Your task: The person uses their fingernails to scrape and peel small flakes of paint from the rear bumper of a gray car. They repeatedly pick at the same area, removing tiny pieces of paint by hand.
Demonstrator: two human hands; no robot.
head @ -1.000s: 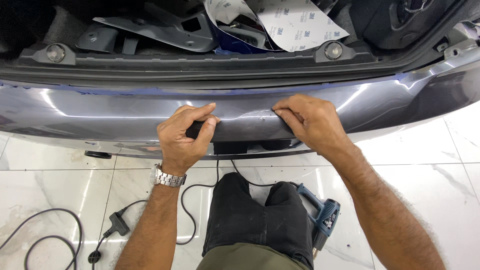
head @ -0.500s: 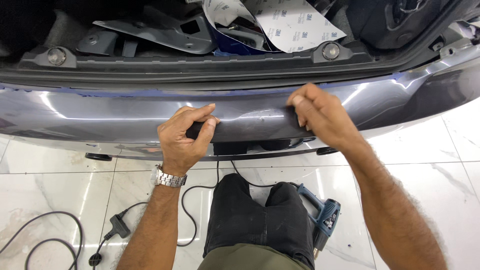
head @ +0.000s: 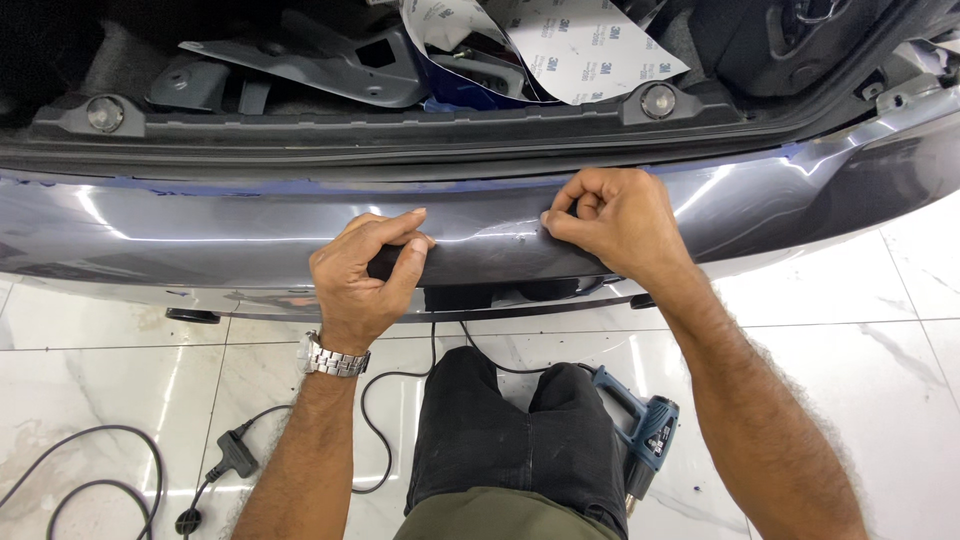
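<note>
Grey film on the bumper: it lies glossy over the rear face, below the open boot. The step in hand looks like smoothing it down at the middle of the panel.

My left hand is curled shut around a dark squeegee, which presses flat on the film just left of centre. My right hand sits just beside it to the right, fingertips pinched narrow on a film edge or crease; I cannot tell which.

Judgement: the next move calls for steady tension from the right hand while the squeegee strokes toward it, so no crease gets locked in.

Surroundings: backing paper and loose trim parts lie in the boot. I kneel on a tiled floor; a blue heat gun lies by my right knee, a cable and a plug to the left.
</note>
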